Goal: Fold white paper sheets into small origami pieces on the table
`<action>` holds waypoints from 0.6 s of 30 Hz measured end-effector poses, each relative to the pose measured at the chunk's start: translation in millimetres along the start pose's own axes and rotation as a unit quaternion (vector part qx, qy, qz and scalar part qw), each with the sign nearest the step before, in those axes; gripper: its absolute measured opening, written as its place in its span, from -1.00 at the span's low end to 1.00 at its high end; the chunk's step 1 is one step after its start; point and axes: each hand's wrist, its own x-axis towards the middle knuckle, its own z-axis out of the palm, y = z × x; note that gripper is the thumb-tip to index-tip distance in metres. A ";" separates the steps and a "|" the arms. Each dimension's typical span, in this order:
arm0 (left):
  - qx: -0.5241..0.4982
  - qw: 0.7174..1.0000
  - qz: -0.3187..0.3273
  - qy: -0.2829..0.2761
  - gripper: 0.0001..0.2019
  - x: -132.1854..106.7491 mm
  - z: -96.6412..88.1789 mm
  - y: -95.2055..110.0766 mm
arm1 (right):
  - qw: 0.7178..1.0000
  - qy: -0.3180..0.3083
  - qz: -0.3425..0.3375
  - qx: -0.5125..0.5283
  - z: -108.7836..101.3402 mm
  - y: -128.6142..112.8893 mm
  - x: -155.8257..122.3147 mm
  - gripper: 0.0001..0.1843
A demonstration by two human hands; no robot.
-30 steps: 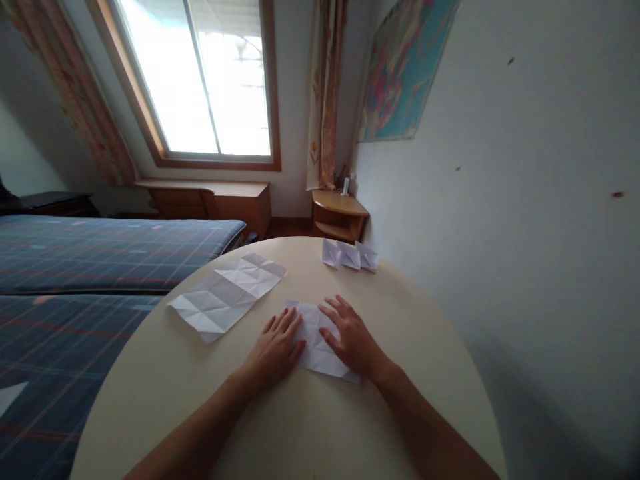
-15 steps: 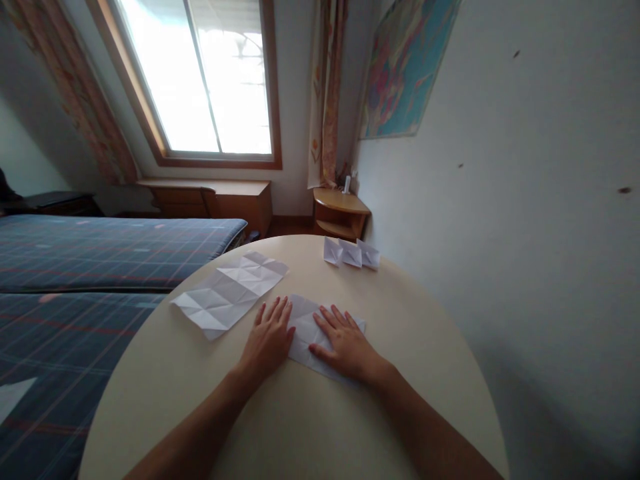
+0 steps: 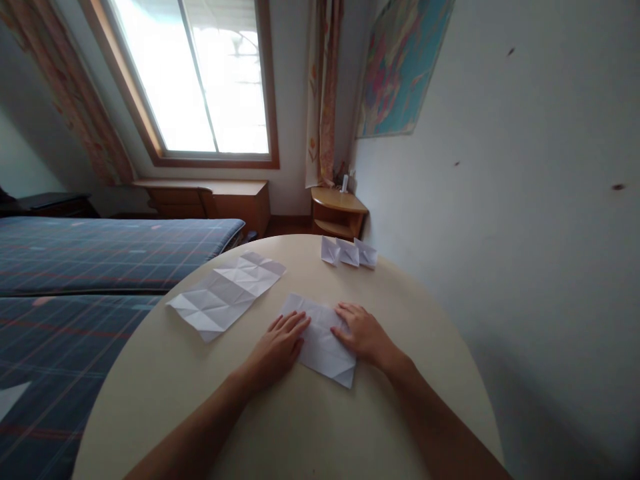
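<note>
A white sheet of paper (image 3: 325,350) with crease lines lies flat on the round cream table (image 3: 280,427), one corner pointing toward me. My left hand (image 3: 284,341) rests on its left edge, fingers stretched out over the paper. On the right edge lies my right hand (image 3: 364,333), its fingers extended and the thumb apart on the paper. Neither hand grasps anything. Farther left, a second creased white sheet (image 3: 227,293) with a grid of folds lies partly raised along its creases.
Three small folded paper pieces (image 3: 349,253) stand in a row near the table's far edge. A bed with a plaid cover (image 3: 110,253) is on the left, and a white wall (image 3: 525,267) on the right. Beyond the table stands a small corner shelf (image 3: 340,200).
My left hand has shifted right, farther over the paper. My right hand has moved right to the paper's edge, its fingers closer together, uncovering the middle and near corner.
</note>
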 end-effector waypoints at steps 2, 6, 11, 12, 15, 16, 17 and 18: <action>0.005 1.000 0.013 0.010 -0.57 0.4 -1.7 0.3 | 0.999 0.024 0.003 0.022 -3.4 2.3 1.7 -0.53; 0.000 1.000 0.021 0.019 -0.61 -0.1 -4.6 -1.2 | 0.987 0.049 0.067 0.140 -7.2 3.6 5.1 -0.65; -0.009 1.000 0.011 0.020 -0.67 -0.6 -6.5 -3.9 | 0.947 0.062 0.115 0.292 -9.4 6.4 8.1 -0.67; -0.009 1.000 0.010 0.022 -0.67 -0.7 -6.8 -4.2 | 0.943 0.061 0.110 0.308 -9.6 6.4 8.3 -0.67; -0.012 0.999 0.009 0.030 -0.65 -1.3 -8.3 -4.3 | 0.942 0.051 0.079 0.322 -9.8 4.9 7.8 -0.67; -0.014 0.999 0.009 0.033 -0.65 -1.4 -9.2 -4.2 | 0.944 0.048 0.066 0.320 -10.0 3.9 7.0 -0.67; -0.017 0.999 0.008 0.036 -0.65 -1.4 -10.2 -4.2 | 0.946 0.043 0.050 0.316 -10.4 2.9 5.9 -0.66; -0.020 0.999 0.008 0.039 -0.65 -1.4 -11.1 -4.4 | 0.949 0.037 0.032 0.313 -11.3 1.8 4.3 -0.65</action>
